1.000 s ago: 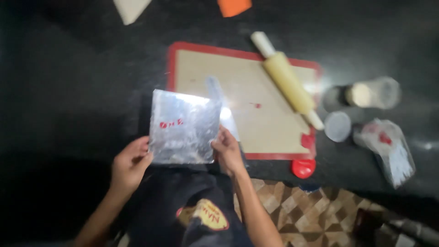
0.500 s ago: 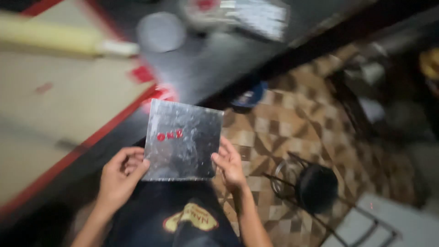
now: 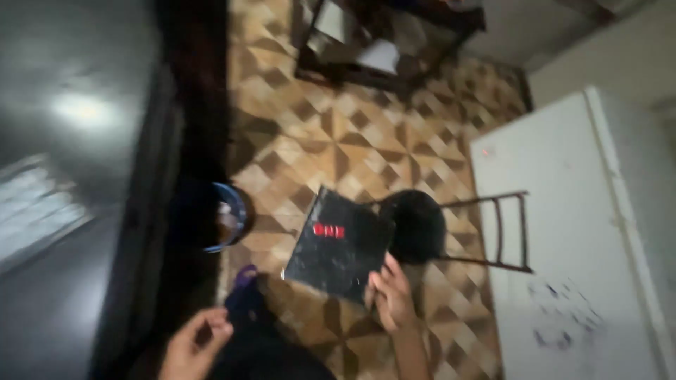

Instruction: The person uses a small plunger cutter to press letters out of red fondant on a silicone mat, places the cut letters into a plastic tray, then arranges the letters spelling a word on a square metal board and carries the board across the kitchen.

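- Flat square foil sheet (image 3: 339, 244), dark with a small red mark near its top; held tilted in mid-air over the patterned tile floor (image 3: 331, 141), low in the middle of the view.
- Right hand (image 3: 391, 295) clamped on the sheet's lower right corner, fingers wrapped at the edge.
- Left hand (image 3: 195, 343) apart from the sheet, at bottom left, fingers loosely curled and holding nothing; blurred.
- Just behind the sheet's right edge: black round-seated chair (image 3: 422, 225) with a thin metal frame reaching right.
- Left of the sheet: blue-rimmed bucket (image 3: 224, 217) on the floor, against the dark desk (image 3: 77, 141) edge; desk top shows a pale glare patch.
- Right side: white fridge (image 3: 577, 232), faint smudges low on its face.
- Far top: dark furniture frame, too blurred to identify.
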